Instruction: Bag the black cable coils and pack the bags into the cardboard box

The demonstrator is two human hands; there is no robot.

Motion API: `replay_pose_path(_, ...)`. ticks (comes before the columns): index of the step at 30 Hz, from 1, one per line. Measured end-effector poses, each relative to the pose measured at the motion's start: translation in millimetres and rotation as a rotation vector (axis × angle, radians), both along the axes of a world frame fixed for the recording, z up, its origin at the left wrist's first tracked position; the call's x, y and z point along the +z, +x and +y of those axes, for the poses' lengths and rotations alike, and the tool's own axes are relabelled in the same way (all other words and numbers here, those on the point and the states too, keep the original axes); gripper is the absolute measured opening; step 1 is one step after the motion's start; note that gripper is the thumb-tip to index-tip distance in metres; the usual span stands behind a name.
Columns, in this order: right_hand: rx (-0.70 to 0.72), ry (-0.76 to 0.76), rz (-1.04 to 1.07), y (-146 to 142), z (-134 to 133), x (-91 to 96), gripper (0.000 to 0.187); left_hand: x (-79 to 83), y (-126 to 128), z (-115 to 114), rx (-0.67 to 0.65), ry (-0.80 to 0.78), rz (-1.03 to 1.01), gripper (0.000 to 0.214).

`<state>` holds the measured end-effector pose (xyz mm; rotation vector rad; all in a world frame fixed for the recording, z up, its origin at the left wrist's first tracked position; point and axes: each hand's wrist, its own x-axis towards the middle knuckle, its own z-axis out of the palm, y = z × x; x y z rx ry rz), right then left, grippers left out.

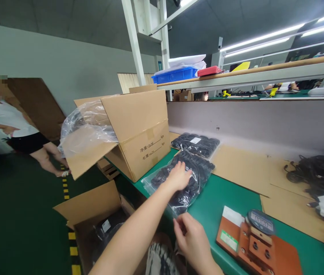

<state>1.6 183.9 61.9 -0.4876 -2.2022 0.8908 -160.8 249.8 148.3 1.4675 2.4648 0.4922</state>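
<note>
A clear plastic bag of black cables lies on the green table. My left hand rests flat on top of the bag with its fingers stretched out. My right hand is nearer me at the table's front edge, and its fingers pinch the near end of the bag's plastic. A second bag of black cables lies farther back, beside the big open cardboard box.
A plastic liner hangs out of the big box. Another open box sits on the floor below. An orange fixture with a round gauge stands at the front right. Loose black cables pile at the right. A person stands at the left.
</note>
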Motion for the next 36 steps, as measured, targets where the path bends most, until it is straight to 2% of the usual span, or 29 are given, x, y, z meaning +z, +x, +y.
replay_pose_path(3, -0.006, -0.013, 0.000, 0, 0, 2.3, 0.020, 8.0, -45, 4, 0.098, 0.032, 0.005, 0.048)
replay_pose_path(5, -0.009, -0.017, -0.004, 0, 1, 3.6, 0.020, 7.6, -71, 2, 0.121, 0.006, -0.029, 0.038)
replay_pose_path(9, -0.011, -0.014, -0.011, -2, 2, 5.3, 0.021, 1.2, -96, -8, 0.095, 0.037, -0.081, 0.028)
replay_pose_path(13, 0.002, -0.031, -0.003, 1, 1, 3.6, 0.020, 6.0, -96, -38, 0.097, 0.263, -0.092, 0.034)
replay_pose_path(15, -0.010, -0.018, 0.010, 2, 0, 3.0, 0.018, 8.8, -92, -67, 0.120, 0.408, -0.088, 0.037)
replay_pose_path(17, -0.050, 0.062, 0.032, 1, -1, 5.5, 0.013, 5.4, -84, -103, 0.163, 0.533, -0.085, 0.040)
replay_pose_path(20, -0.099, 0.226, 0.038, -9, -4, 18.1, 0.005, -13.9, -66, -155, 0.211, 0.618, -0.096, 0.038)
replay_pose_path(23, -0.092, 0.358, -0.060, -32, -8, 37.3, 0.019, -39.6, -46, -182, 0.155, 0.620, -0.087, 0.030)
replay_pose_path(26, -0.107, 0.525, -0.173, -61, -8, 51.3, 0.018, -58.0, -35, -182, 0.045, 0.588, -0.024, 0.029)
replay_pose_path(28, -0.110, 0.598, -0.189, -79, -6, 55.1, 0.014, -64.4, -34, -176, 0.023, 0.564, 0.013, 0.034)
replay_pose_path(32, -0.102, 0.650, -0.155, -102, 3, 57.9, 0.009, -67.9, -40, -165, 0.049, 0.495, 0.016, 0.042)
replay_pose_path(36, -0.086, 0.669, -0.103, -107, 12, 63.9, 0.013, -64.5, -44, -160, -0.058, 0.447, 0.074, 0.047)
